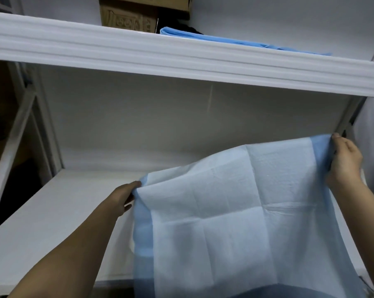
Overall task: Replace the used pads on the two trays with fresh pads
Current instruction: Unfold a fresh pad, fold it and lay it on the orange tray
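Blue-edged pad: a fresh pad (235, 211), white quilted centre with blue border, spread open and held up over the lower tray, filling the frame from 6 o'clock out to 3 o'clock.
Left hand: the left hand (122, 198), at about 8 o'clock, pinches the pad's left blue edge between thumb and fingers.
Right hand: the right hand (346, 160), at 3 o'clock, grips the pad's upper right corner, fingers curled round the blue border.
Lower tray: a white tray (59, 211) forms the lower shelf; its bare surface shows at 9 o'clock, left of the pad.
Upper tray: another white tray (138, 50) crosses the frame at 12 o'clock.
On the upper tray: a blue pad (224, 40) lying flat at 1 o'clock, with cardboard boxes (134, 16) just beside it at 12 o'clock.
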### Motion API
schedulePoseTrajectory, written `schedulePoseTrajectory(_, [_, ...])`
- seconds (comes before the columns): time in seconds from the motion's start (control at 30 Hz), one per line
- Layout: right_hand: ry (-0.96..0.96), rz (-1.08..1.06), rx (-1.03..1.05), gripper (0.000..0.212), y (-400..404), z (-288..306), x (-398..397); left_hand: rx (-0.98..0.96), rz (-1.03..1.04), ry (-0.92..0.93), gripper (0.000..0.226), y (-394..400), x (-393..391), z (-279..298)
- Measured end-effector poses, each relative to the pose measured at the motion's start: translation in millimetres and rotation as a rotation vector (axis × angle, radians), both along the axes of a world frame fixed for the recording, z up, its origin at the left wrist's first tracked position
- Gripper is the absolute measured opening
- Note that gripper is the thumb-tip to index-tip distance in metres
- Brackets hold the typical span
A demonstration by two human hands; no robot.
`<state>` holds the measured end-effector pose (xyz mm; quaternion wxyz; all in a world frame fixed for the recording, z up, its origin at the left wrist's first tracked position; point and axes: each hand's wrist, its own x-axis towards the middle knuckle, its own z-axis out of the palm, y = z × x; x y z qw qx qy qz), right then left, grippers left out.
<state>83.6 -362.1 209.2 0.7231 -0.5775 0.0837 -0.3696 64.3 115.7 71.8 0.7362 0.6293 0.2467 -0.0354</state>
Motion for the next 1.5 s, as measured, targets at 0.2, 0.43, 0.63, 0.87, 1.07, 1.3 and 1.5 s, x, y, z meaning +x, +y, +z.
schedulePoseTrajectory(0.2, [-0.033,0.1,0.164,0.038,-37,-15,10,-0.287,-0.054,-0.155,0.022,7,8,4])
schedulePoseTrajectory(0.43, [0.049,0.084,0.192,0.06,-38,-30,6,-0.115,-0.085,-0.256,0.034,15,13,16])
schedulePoseTrajectory(0.63, [0.012,0.015,0.087,0.017,-21,-21,-4,0.119,0.277,-0.418,0.054,18,13,63])
schedulePoseTrajectory(0.87, [-0.07,0.012,0.002,0.024,-2,15,-14,0.282,0.484,-0.783,0.038,52,-14,145])
schedulePoseTrajectory(1.07, [-0.097,-0.015,0.114,0.02,3,20,-4,0.472,0.091,-0.48,0.023,70,-29,167])
schedulePoseTrajectory(1.3, [-0.051,-0.067,0.141,0.023,4,11,-7,0.451,-0.332,-0.238,0.029,76,-45,145])
schedulePoseTrajectory(1.5, [-0.035,-0.089,0.103,0.024,8,12,-13,0.184,0.041,-0.48,0.043,61,-33,142])
